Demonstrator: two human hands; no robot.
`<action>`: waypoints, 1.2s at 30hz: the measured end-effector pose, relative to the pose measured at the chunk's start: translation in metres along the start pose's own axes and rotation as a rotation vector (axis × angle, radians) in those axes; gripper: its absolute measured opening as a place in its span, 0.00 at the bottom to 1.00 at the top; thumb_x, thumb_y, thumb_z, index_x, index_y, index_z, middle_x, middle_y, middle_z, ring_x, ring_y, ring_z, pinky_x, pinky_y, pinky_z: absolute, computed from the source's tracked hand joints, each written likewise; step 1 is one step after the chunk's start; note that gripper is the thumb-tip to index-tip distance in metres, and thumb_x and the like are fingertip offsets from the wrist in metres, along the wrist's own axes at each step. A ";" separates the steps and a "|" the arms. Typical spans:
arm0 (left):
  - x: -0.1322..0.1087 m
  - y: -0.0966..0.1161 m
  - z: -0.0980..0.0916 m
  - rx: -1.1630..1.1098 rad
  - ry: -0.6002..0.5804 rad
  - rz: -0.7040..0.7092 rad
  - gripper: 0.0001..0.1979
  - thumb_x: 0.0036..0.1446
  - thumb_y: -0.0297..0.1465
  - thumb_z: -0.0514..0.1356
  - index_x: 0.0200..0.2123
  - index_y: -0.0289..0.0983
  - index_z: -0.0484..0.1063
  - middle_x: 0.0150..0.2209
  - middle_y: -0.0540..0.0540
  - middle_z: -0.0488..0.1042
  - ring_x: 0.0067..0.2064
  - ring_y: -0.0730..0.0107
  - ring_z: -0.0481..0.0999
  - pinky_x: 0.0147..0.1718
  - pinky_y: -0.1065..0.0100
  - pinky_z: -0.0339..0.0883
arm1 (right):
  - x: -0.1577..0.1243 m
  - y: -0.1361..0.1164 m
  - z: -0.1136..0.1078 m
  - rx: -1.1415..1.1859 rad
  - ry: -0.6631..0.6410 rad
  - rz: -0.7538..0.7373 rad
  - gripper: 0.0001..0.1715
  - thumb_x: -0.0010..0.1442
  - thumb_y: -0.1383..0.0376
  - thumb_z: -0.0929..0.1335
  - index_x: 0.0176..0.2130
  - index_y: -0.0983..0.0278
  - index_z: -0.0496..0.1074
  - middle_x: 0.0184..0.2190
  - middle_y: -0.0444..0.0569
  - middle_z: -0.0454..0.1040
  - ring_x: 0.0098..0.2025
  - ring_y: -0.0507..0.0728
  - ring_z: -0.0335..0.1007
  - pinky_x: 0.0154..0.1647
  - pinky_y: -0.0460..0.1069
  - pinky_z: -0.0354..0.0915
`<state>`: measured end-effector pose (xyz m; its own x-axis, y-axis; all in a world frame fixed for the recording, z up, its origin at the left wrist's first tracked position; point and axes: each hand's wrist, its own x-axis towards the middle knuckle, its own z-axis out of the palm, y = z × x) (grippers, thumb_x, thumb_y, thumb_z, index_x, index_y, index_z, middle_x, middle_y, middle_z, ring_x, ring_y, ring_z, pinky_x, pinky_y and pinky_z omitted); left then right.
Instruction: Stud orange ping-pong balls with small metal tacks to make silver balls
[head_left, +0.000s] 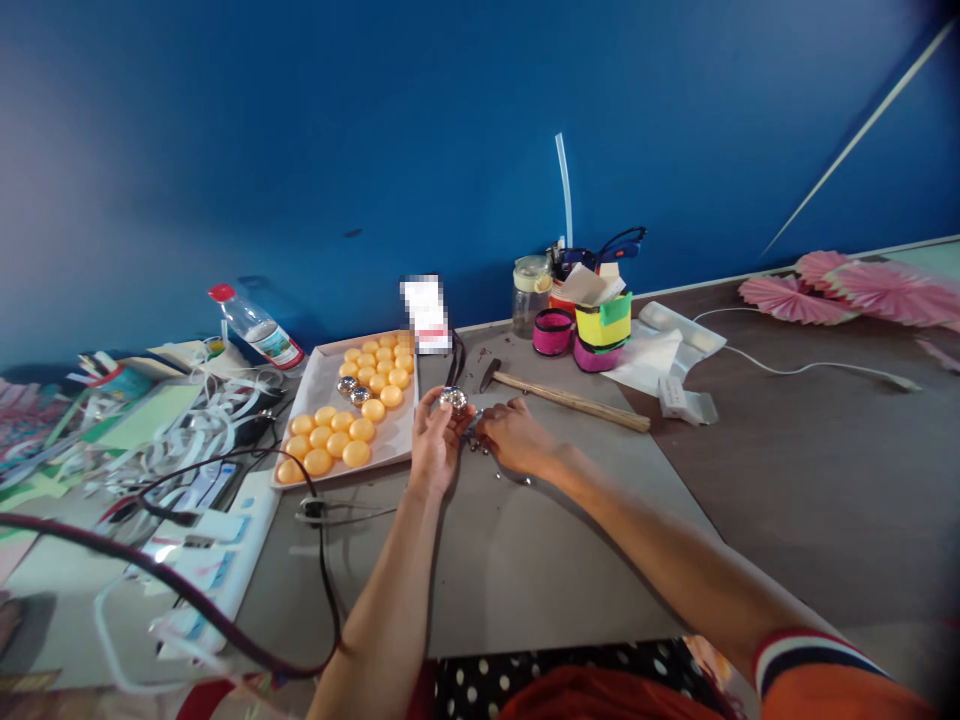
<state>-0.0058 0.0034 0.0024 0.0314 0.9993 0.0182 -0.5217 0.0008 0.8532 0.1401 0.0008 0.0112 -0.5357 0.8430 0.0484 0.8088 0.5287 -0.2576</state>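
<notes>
My left hand is closed around a shiny silver ball, held a little above the table. Just to its right, my right hand has its fingers curled together, with the fingertips near the ball. Whatever those fingertips pinch, if anything, is too small to make out. Small shiny metal pieces lie on the grey tabletop below the hands. At left, a white tray holds many orange balls and two more silver ones.
Behind my right hand lies a wooden-handled hammer. Further back stand a glass jar, a pink tape roll and a yellow-and-pink container. On the left are a power strip, tangled cables and a tilted bottle. Pink paper fans lie far right.
</notes>
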 end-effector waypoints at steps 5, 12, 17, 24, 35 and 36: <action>0.001 -0.001 -0.002 -0.031 0.011 -0.011 0.18 0.48 0.34 0.65 0.43 0.42 0.66 0.34 0.50 0.75 0.35 0.70 0.77 0.43 0.62 0.68 | 0.001 0.003 0.003 0.136 0.186 0.057 0.10 0.58 0.70 0.61 0.33 0.66 0.71 0.36 0.53 0.74 0.40 0.56 0.67 0.44 0.50 0.52; 0.001 -0.002 -0.001 -0.015 0.014 -0.010 0.19 0.48 0.35 0.65 0.43 0.41 0.66 0.34 0.50 0.75 0.35 0.69 0.77 0.44 0.60 0.68 | 0.003 0.016 0.005 0.531 0.383 0.103 0.09 0.54 0.73 0.62 0.33 0.66 0.70 0.31 0.48 0.73 0.33 0.52 0.67 0.37 0.45 0.58; 0.001 -0.003 -0.002 -0.013 0.010 -0.020 0.18 0.49 0.35 0.65 0.43 0.42 0.65 0.34 0.50 0.75 0.35 0.70 0.77 0.44 0.61 0.68 | 0.005 0.019 0.004 0.647 0.340 0.157 0.06 0.53 0.68 0.66 0.29 0.65 0.73 0.29 0.47 0.73 0.32 0.52 0.67 0.34 0.46 0.59; 0.000 -0.004 -0.001 0.009 0.022 -0.015 0.20 0.46 0.33 0.66 0.43 0.41 0.66 0.34 0.50 0.75 0.35 0.69 0.77 0.44 0.60 0.68 | 0.006 0.023 -0.002 0.964 0.324 0.293 0.11 0.54 0.66 0.63 0.35 0.66 0.73 0.18 0.41 0.68 0.22 0.51 0.64 0.29 0.47 0.60; -0.001 -0.011 -0.002 0.203 -0.028 0.073 0.19 0.48 0.34 0.65 0.45 0.40 0.67 0.39 0.48 0.73 0.41 0.69 0.74 0.46 0.61 0.68 | 0.005 0.016 -0.008 1.196 0.407 0.209 0.02 0.51 0.67 0.64 0.28 0.63 0.65 0.18 0.39 0.65 0.20 0.49 0.62 0.25 0.45 0.58; -0.001 -0.011 -0.002 0.210 -0.037 0.078 0.19 0.49 0.34 0.65 0.45 0.39 0.67 0.39 0.47 0.73 0.41 0.69 0.74 0.46 0.61 0.67 | 0.005 0.016 -0.007 1.205 0.418 0.209 0.02 0.51 0.66 0.64 0.28 0.63 0.65 0.18 0.38 0.65 0.19 0.48 0.61 0.24 0.45 0.57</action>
<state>-0.0015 0.0030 -0.0084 0.0307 0.9941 0.1042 -0.3346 -0.0880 0.9382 0.1519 0.0141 0.0145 -0.1331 0.9809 0.1417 0.0229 0.1460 -0.9890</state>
